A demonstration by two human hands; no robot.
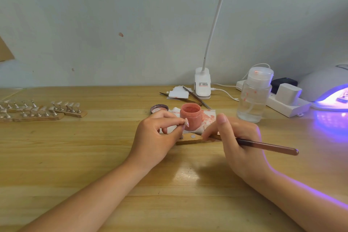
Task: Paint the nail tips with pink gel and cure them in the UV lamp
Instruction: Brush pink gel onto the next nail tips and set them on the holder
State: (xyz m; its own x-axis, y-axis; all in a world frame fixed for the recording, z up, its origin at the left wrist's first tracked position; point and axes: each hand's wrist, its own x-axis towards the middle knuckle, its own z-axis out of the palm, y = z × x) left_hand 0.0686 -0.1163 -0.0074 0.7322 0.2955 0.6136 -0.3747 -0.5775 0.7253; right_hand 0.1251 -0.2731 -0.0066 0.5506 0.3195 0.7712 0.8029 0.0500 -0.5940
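Nearest the camera, two bare forearms are reaching forward over the wooden worktop (56,156), and a patch of lamp glare is shining on the wood between the wrists. The left hand (156,137) is pinching a single nail tip (186,123) between thumb and forefinger, the other fingers curling loosely under, and is holding it just in front of the open jar of pink gel (190,116). The right hand (237,141) is gripping a brown brush (267,146) with curled fingers, its handle pointing out to the right and its bristle end hiding behind the fingers. Between and just under the two hands a small wooden holder strip (192,139) is lying flat on the worktop. The jar is standing on a white tissue (209,118) stained pink, with the jar lid (159,108) lying just to its left. Beyond them tweezers (195,98) and white paper scraps (178,94) are lying near the clip base of a white desk lamp (202,84). To the right a clear pump bottle (254,94) is standing beside a white power strip (286,103). At the far right edge the UV lamp (327,88) is glowing violet. Far left, rows of nail tips on stands (41,109) are sitting on wooden strips.
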